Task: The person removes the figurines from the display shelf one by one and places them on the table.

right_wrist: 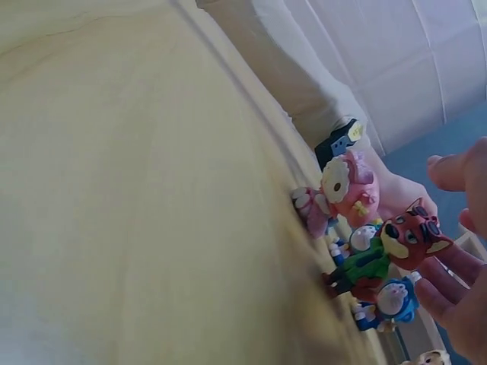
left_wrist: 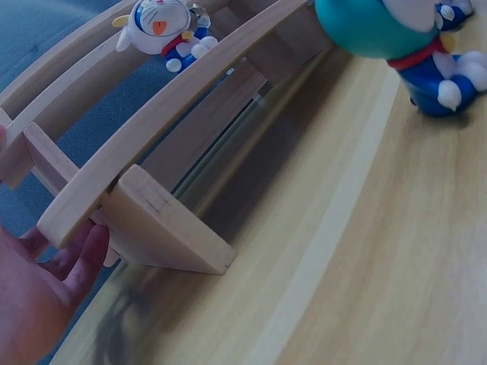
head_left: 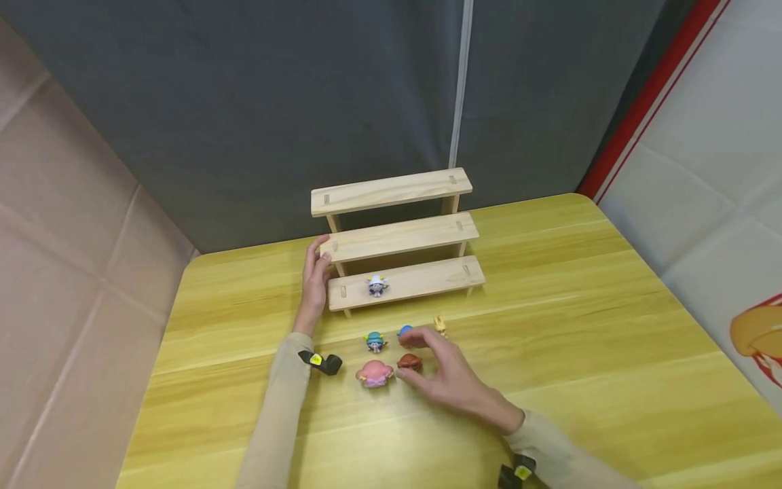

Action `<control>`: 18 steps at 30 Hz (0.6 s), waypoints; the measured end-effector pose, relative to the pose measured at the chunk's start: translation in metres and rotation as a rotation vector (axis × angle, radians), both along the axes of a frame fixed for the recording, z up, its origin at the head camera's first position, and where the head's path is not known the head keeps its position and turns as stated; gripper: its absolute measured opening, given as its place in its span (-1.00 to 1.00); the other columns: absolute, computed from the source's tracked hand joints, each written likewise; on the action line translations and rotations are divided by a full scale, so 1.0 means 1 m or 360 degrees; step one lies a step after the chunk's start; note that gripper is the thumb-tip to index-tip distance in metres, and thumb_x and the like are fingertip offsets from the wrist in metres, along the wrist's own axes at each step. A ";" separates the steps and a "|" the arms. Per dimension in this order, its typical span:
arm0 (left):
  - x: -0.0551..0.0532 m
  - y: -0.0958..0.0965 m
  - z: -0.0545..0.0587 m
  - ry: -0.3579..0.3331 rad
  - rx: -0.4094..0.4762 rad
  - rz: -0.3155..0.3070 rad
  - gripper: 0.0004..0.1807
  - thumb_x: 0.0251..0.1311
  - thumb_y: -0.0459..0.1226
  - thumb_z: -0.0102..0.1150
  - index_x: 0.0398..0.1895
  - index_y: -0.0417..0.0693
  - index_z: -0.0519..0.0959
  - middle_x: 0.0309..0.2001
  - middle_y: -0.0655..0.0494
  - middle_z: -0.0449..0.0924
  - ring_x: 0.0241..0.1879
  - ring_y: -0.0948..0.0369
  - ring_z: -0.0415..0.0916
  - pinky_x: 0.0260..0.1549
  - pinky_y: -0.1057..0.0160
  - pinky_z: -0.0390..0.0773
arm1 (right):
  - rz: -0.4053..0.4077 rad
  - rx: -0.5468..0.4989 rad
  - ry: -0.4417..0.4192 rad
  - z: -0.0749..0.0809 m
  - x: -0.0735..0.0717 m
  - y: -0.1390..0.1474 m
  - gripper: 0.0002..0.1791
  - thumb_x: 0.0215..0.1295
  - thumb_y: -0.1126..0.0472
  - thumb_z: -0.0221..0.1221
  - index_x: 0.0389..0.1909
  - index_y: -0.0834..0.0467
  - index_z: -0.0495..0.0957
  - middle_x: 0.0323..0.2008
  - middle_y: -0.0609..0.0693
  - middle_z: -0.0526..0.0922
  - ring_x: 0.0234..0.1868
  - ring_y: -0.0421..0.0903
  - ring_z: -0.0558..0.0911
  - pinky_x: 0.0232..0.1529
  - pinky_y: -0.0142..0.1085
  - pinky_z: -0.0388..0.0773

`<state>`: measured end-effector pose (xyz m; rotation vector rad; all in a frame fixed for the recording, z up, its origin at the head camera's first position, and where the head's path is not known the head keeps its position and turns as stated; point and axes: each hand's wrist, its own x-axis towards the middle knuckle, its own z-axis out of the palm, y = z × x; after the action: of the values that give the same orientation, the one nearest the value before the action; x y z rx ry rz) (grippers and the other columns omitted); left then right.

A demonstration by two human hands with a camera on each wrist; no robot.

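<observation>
A three-step wooden display rack stands on the table. My left hand grips its left end, fingers at the edge of the middle step. On the lowest step sits a white-hatted figurine. My right hand hovers around a red-brown fox figurine in a green top, with thumb and fingers spread on either side of it. Beside the fox are a pink-headed figurine and a teal-hatted figurine. A blue figurine is partly hidden behind the right fingers.
A small yellowish figurine stands beyond the right hand, near the rack's front. The wood-grain table extends to both sides. A dark grey curtain hangs behind the rack, with pale padded walls at the sides.
</observation>
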<state>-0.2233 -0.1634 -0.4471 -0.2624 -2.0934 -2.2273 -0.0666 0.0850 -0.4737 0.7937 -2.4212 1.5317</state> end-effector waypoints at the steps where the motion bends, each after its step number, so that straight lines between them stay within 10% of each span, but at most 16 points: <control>1: 0.000 0.000 0.000 -0.0001 -0.0004 -0.0001 -0.46 0.56 -0.26 -0.24 0.54 -0.19 0.15 0.00 0.15 0.31 0.05 0.10 0.33 0.23 -0.34 0.23 | 0.0004 -0.0003 0.0011 0.001 -0.001 0.000 -0.45 0.14 0.24 0.46 0.13 0.19 0.50 0.05 0.06 0.66 0.06 0.02 0.66 0.15 -0.11 0.61; 18: -0.001 -0.001 -0.002 0.0005 -0.0028 0.0000 -0.45 0.55 -0.26 -0.25 0.55 -0.17 0.14 0.00 0.18 0.29 0.06 0.08 0.28 0.18 -0.25 0.26 | -0.0053 -0.0048 0.0085 0.032 -0.026 0.002 -0.52 0.22 0.25 0.40 0.13 0.24 0.50 0.05 0.06 0.65 0.08 0.05 0.64 0.16 -0.16 0.60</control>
<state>-0.2241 -0.1641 -0.4489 -0.2666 -2.1127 -2.2079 -0.0930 0.0873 -0.4413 0.7746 -2.3555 1.5117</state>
